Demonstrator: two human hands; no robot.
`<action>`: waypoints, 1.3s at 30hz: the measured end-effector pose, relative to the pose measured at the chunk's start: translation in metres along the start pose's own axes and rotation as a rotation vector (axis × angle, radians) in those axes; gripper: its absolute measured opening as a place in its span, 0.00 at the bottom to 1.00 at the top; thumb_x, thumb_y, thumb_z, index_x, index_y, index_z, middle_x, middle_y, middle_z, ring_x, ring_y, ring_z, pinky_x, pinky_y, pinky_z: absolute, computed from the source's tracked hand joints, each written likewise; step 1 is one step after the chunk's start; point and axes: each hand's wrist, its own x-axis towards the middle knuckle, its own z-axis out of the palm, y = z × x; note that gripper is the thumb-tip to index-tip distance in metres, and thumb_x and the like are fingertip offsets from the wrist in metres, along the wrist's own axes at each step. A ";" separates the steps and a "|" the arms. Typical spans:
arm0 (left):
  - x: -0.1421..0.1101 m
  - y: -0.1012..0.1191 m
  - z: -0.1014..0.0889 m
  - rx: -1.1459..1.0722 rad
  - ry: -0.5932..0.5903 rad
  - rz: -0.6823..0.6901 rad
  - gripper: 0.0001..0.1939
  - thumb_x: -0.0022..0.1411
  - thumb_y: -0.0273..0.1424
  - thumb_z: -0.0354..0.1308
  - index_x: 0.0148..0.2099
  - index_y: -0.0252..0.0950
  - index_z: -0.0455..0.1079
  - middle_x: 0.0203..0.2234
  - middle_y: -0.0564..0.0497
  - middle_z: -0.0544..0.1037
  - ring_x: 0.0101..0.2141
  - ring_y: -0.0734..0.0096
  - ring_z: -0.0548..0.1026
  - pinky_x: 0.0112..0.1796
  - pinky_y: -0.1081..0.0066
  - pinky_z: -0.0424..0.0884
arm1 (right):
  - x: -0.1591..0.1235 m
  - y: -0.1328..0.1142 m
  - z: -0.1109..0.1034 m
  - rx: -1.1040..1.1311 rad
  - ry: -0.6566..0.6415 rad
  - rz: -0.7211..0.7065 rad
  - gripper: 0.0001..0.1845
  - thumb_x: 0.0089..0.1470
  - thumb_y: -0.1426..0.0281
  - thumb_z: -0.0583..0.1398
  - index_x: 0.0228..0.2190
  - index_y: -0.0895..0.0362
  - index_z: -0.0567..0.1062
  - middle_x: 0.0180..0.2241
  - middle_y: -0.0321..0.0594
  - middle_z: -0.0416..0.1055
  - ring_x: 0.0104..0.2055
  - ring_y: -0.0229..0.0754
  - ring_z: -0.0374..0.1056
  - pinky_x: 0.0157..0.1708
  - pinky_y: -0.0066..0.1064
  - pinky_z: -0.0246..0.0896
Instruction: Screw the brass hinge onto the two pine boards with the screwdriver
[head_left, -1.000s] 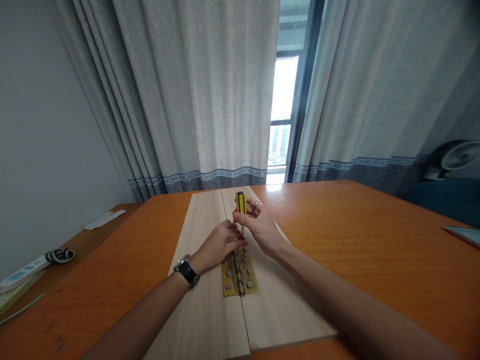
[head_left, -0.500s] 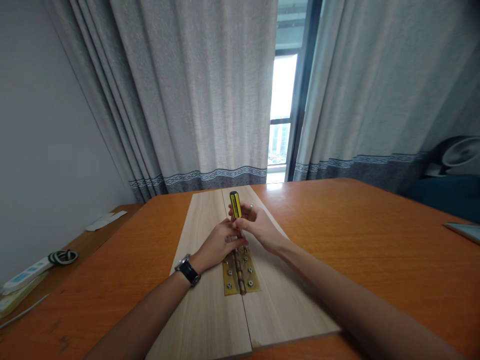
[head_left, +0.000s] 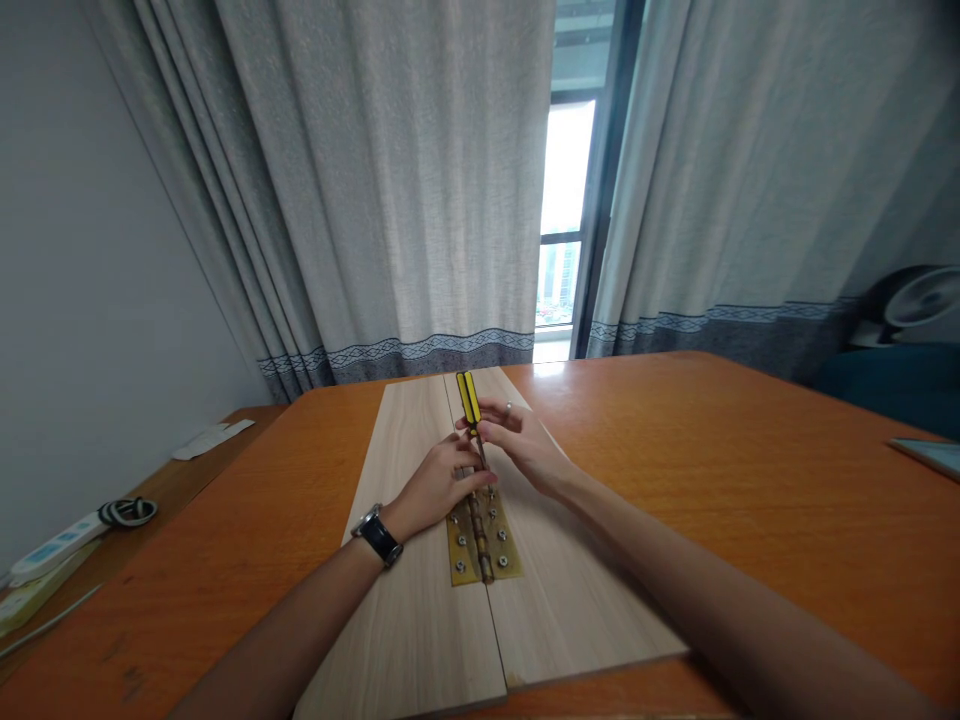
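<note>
A brass hinge [head_left: 486,550] lies across the seam between two pale wooden boards [head_left: 405,620] [head_left: 577,600], with several screws standing in its holes. My right hand [head_left: 525,445] pinches a yellow-and-black screwdriver [head_left: 469,398] between thumb and fingers near the lower end of its handle. The screwdriver is nearly upright, leaning slightly left at the top, with its shaft pointing down at the hinge's far end. My left hand [head_left: 442,485], a black-strapped watch on its wrist, curls thumb and fingers around the lower shaft. The tip and the screw there are hidden.
The boards rest on an orange-brown wooden table [head_left: 675,460]. Along the left wall are a power strip [head_left: 60,550] with a coiled cord and a white paper [head_left: 214,438]. Grey curtains [head_left: 420,200] hang behind the table. A fan [head_left: 922,300] stands at the far right.
The screwdriver handle has turned about its axis and leans a little more left. My right fingers have shifted around it and opened slightly. My left hand stays nearly in place.
</note>
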 end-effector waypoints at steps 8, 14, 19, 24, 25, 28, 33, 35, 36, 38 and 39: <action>-0.001 0.001 0.000 0.021 0.002 0.024 0.09 0.64 0.35 0.63 0.33 0.35 0.77 0.39 0.46 0.77 0.45 0.62 0.73 0.50 0.65 0.68 | 0.001 -0.001 -0.005 -0.104 0.010 -0.008 0.18 0.41 0.66 0.73 0.36 0.56 0.80 0.33 0.37 0.76 0.35 0.39 0.70 0.38 0.34 0.65; 0.000 0.004 -0.001 0.013 -0.036 0.028 0.08 0.65 0.33 0.62 0.34 0.35 0.77 0.42 0.45 0.77 0.48 0.61 0.73 0.50 0.64 0.69 | 0.002 -0.005 -0.016 0.048 -0.126 0.116 0.22 0.42 0.61 0.73 0.40 0.56 0.80 0.36 0.40 0.78 0.40 0.41 0.73 0.46 0.37 0.64; -0.001 0.003 -0.001 0.053 -0.052 0.038 0.09 0.66 0.34 0.61 0.35 0.35 0.77 0.37 0.47 0.77 0.44 0.62 0.73 0.48 0.65 0.69 | 0.002 -0.006 -0.014 -0.046 -0.088 0.027 0.18 0.41 0.65 0.73 0.36 0.56 0.81 0.35 0.38 0.78 0.39 0.39 0.71 0.43 0.35 0.64; -0.001 0.004 -0.001 0.091 -0.035 0.056 0.09 0.65 0.35 0.62 0.34 0.35 0.77 0.38 0.46 0.77 0.45 0.61 0.72 0.49 0.64 0.69 | 0.003 -0.003 -0.017 -0.025 -0.054 0.055 0.21 0.39 0.66 0.74 0.38 0.56 0.80 0.36 0.39 0.79 0.39 0.41 0.73 0.45 0.38 0.65; -0.001 0.004 -0.001 0.085 -0.026 0.061 0.09 0.65 0.34 0.62 0.34 0.35 0.77 0.39 0.46 0.77 0.46 0.61 0.72 0.50 0.64 0.69 | 0.003 -0.004 -0.018 -0.001 -0.063 0.075 0.23 0.40 0.65 0.74 0.40 0.56 0.79 0.37 0.40 0.79 0.40 0.41 0.74 0.47 0.39 0.65; -0.001 0.006 -0.001 0.067 -0.018 0.061 0.08 0.64 0.34 0.63 0.33 0.35 0.77 0.40 0.46 0.77 0.47 0.61 0.73 0.50 0.64 0.69 | 0.003 -0.006 -0.018 0.026 -0.097 0.106 0.26 0.40 0.62 0.74 0.42 0.56 0.78 0.38 0.42 0.80 0.41 0.43 0.74 0.48 0.40 0.65; -0.002 0.006 -0.002 0.079 -0.025 0.049 0.09 0.65 0.36 0.63 0.35 0.35 0.77 0.38 0.47 0.78 0.45 0.61 0.73 0.49 0.64 0.69 | 0.002 -0.010 -0.011 -0.079 -0.106 0.024 0.20 0.38 0.65 0.74 0.35 0.57 0.79 0.36 0.39 0.78 0.38 0.40 0.73 0.43 0.36 0.67; -0.002 0.006 -0.001 0.102 -0.031 0.037 0.10 0.65 0.37 0.62 0.34 0.35 0.77 0.37 0.46 0.78 0.44 0.61 0.73 0.48 0.64 0.69 | 0.002 -0.011 -0.009 -0.075 -0.089 0.027 0.19 0.38 0.67 0.74 0.34 0.57 0.78 0.33 0.37 0.77 0.36 0.39 0.72 0.41 0.34 0.67; -0.002 0.006 -0.001 0.108 -0.034 0.031 0.11 0.65 0.37 0.62 0.34 0.35 0.77 0.36 0.46 0.78 0.43 0.61 0.73 0.47 0.64 0.69 | 0.002 -0.010 -0.008 -0.063 -0.088 0.033 0.20 0.39 0.68 0.74 0.36 0.57 0.77 0.33 0.37 0.76 0.36 0.38 0.71 0.40 0.33 0.67; -0.002 0.006 -0.001 0.105 -0.036 0.030 0.10 0.64 0.36 0.63 0.34 0.36 0.77 0.37 0.46 0.78 0.44 0.61 0.73 0.48 0.63 0.69 | 0.002 -0.010 -0.009 -0.037 -0.100 0.040 0.24 0.40 0.69 0.73 0.41 0.56 0.75 0.33 0.36 0.77 0.37 0.38 0.72 0.40 0.33 0.66; -0.001 0.006 -0.001 0.097 -0.036 0.032 0.09 0.64 0.35 0.63 0.34 0.36 0.77 0.39 0.46 0.78 0.45 0.60 0.73 0.49 0.63 0.69 | 0.002 -0.009 -0.010 -0.029 -0.107 0.043 0.26 0.41 0.69 0.73 0.44 0.56 0.74 0.33 0.37 0.77 0.37 0.39 0.72 0.41 0.33 0.66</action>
